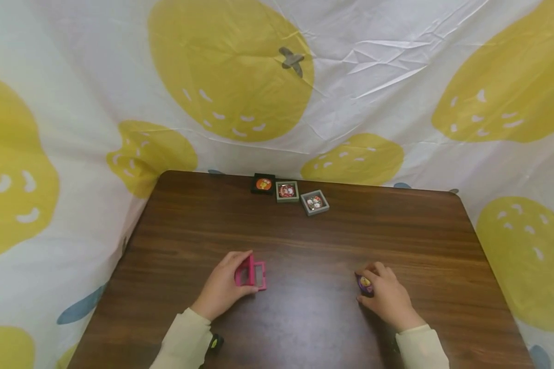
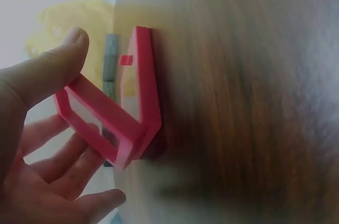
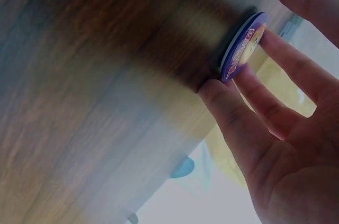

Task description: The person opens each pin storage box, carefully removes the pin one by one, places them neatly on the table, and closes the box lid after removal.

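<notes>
My left hand (image 1: 223,287) holds a pink hinged case (image 1: 251,275) with clear windows, its two frames standing apart at an angle. In the left wrist view one frame of the pink case (image 2: 100,121) lies between thumb and fingers; the other stands out past them. My right hand (image 1: 388,294) is over a round purple badge (image 1: 364,283) on the table, right of the middle. The right wrist view shows the badge (image 3: 243,46) with fairly straight, spread fingers at its edge; one digit is apart from it.
At the table's far edge sit three small square frames with round badges: a black one (image 1: 258,190), a green one (image 1: 288,198) and a grey one (image 1: 320,209). The brown wooden table (image 1: 314,251) borders a white cloth (image 1: 388,56) printed with yellow fruit.
</notes>
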The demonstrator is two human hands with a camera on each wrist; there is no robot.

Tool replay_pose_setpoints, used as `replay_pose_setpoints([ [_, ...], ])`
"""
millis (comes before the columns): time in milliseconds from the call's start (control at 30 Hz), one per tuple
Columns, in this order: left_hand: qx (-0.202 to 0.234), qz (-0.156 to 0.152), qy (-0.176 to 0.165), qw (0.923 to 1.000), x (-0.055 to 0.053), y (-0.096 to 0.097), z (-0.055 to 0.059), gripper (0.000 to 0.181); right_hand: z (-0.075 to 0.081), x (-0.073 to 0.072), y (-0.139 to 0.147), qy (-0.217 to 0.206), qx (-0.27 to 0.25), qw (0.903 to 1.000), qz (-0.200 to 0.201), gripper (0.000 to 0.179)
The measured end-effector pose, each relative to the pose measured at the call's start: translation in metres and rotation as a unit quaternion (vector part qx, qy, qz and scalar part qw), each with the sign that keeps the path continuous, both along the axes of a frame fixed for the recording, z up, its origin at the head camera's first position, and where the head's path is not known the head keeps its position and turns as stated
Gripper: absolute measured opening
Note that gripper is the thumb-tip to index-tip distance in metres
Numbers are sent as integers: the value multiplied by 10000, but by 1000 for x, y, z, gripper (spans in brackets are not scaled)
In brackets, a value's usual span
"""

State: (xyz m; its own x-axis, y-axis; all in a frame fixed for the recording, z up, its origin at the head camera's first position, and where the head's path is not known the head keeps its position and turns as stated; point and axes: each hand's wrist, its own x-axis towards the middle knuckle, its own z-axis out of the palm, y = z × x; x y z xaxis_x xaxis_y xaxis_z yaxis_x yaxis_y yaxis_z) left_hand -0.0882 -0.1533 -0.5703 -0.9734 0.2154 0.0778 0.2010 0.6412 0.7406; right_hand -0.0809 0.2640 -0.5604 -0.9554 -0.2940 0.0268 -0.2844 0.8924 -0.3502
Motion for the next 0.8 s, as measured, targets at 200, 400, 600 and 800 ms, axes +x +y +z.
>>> replay_pose_setpoints([
  [200, -785, -482, 547, 9942, -10, 2, -6, 92, -2, -1, 0, -6, -40, 10000, -16, 62],
  [400, -1388, -891, 831, 9828, -21, 4, -10, 91, -4, -2, -1, -137, -44, 9999, -7, 63],
  [600, -1687, -944, 920, 9768, -31, 7, -8, 89, -4, 0, 0, -164, -44, 9998, -116, 62],
  [800, -1969, -888, 910, 9721, -33, 12, -2, 87, -2, 0, 1, -176, -45, 9997, -133, 62],
])
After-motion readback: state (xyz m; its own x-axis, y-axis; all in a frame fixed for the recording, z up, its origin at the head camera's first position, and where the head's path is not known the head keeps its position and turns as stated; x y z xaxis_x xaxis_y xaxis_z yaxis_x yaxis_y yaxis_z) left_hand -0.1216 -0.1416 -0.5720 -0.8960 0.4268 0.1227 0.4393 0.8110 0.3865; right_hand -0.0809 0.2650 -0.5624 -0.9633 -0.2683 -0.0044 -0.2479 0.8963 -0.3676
